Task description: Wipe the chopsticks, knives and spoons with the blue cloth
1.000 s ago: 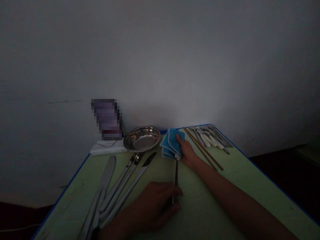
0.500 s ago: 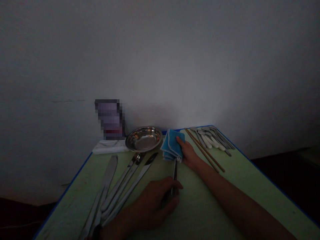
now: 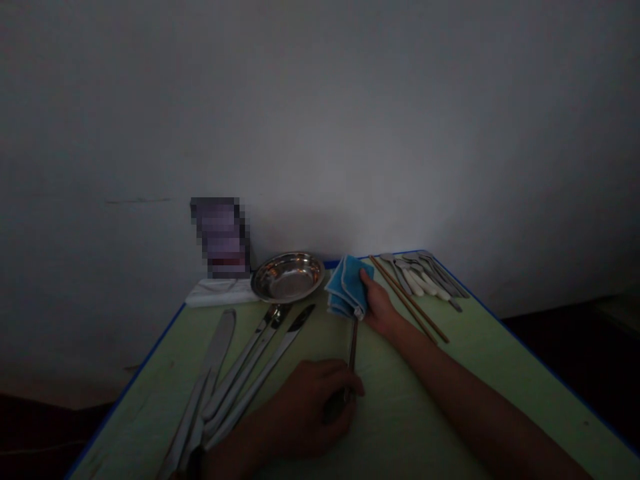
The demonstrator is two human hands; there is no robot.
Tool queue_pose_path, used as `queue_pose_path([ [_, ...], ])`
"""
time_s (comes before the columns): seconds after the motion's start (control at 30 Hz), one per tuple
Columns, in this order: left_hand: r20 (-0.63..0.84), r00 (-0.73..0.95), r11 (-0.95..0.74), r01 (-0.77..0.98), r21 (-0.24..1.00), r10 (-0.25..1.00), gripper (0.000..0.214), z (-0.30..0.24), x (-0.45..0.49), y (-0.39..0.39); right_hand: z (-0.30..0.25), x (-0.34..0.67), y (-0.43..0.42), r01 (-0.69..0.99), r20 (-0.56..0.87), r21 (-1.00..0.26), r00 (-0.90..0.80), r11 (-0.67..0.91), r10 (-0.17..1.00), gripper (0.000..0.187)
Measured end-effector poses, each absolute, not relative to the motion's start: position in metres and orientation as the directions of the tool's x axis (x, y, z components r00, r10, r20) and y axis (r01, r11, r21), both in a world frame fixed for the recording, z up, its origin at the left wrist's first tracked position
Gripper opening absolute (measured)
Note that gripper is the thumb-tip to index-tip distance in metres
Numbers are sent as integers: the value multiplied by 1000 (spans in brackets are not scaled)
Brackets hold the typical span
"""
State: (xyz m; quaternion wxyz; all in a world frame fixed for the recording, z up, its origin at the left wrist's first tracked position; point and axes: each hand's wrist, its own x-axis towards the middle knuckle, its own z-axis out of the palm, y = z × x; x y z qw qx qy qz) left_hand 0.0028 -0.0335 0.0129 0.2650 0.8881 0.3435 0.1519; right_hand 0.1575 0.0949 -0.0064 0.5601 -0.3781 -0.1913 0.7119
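My left hand is closed around the near end of a slim, shiny metal piece of cutlery. Its far end runs into a folded blue cloth with pale edging, so I cannot tell its kind. My right hand grips that cloth from the right, thumb on top, pressing it around the metal. Left of my hands lie several long table knives and long-handled spoons. A pair of brown chopsticks rests just right of my right hand.
A round steel bowl stands at the back beside a white packet and a blurred-out upright object against the wall. Several spoons and forks, some white-handled, lie back right. The green table has a blue edge.
The cloth and my right hand have shifted slightly right and up. The metal cutlery has tilted a little rightward at its far end, and my left hand has barely moved.
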Motion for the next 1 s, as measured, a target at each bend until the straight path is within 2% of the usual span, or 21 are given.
queue_pose_path([
  [0.33,109,716,-634,524,568,690,18,9,3,-32,-3,157,91,-597,-306,-741,-110,-309,946,21],
  [0.5,112,707,-626,527,575,698,26,9,3,-33,-5,157,91,-602,-283,-734,-149,-314,948,22],
  [1.0,92,706,-618,541,570,702,23,10,3,-33,-2,157,88,-616,-250,-731,-160,-295,955,19],
])
